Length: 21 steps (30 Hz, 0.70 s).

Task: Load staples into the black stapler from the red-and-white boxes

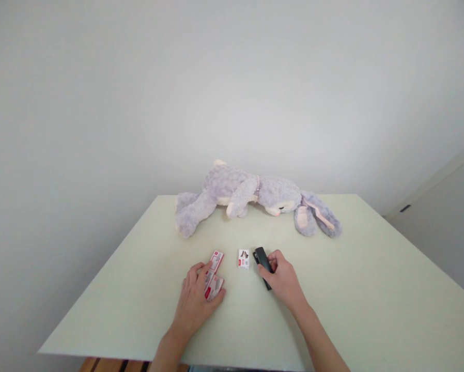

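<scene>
My left hand (195, 297) curves around a few small red-and-white boxes (216, 285), fingers on one side and thumb on the other. Part of these boxes is hidden under the hand. My right hand (284, 278) grips a black stapler (262, 256) from its right side, thumb across the near part and fingertips at the far edge. Between the two hands a small white box (243, 259) with a red mark and a dark printed picture lies on the table, touched by neither hand.
A purple-grey plush rabbit (232, 188) lies on its side along the back of the pale green table (131, 289), against the wall. Its long ears point right. Wooden slats (108, 365) show below the table's front edge.
</scene>
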{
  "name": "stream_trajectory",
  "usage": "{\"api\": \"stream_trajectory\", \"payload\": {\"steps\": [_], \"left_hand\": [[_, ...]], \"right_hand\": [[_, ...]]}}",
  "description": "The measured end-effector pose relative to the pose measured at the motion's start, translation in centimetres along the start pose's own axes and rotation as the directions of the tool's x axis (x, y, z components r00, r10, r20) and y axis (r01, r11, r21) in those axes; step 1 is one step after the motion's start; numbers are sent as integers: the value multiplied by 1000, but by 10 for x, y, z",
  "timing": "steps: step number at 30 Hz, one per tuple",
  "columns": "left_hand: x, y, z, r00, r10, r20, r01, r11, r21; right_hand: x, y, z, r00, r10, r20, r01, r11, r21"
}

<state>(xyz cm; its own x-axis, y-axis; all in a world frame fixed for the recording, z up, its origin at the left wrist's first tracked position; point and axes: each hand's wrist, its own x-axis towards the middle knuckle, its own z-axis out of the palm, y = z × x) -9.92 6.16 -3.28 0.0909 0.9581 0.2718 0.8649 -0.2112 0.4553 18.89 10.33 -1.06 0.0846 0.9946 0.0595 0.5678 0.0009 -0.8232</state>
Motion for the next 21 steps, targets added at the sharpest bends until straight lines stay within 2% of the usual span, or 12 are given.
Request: {"api": "stream_trajectory", "payload": {"steps": [5, 8, 11, 14, 17, 21], "left_hand": [[-3, 41, 17, 997, 7, -75, -10, 999, -35], [-7, 61, 29, 994, 26, -108, -34, 997, -75], [-11, 72, 38, 991, 13, -131, -24, 996, -86], [-11, 74, 41, 992, -12, -122, 6, 999, -47], [-10, 68, 39, 997, -18, -80, 20, 1000, 19], [-14, 43, 32, 997, -2, -72, 10, 995, 103]], "right_hand": [[3, -16, 27, 997, -32, 64, 28, 997, 69], [-11, -24, 37, 994, -47, 96, 36, 993, 112], [-31, -27, 44, 993, -53, 106, 31, 981, 191], [-48, -25, 49, 993, -33, 112, 1, 960, 279], [-58, -24, 53, 979, 17, 203, -99, 912, 398], [-60, -32, 65, 949, -21, 315, -156, 837, 525]]}}
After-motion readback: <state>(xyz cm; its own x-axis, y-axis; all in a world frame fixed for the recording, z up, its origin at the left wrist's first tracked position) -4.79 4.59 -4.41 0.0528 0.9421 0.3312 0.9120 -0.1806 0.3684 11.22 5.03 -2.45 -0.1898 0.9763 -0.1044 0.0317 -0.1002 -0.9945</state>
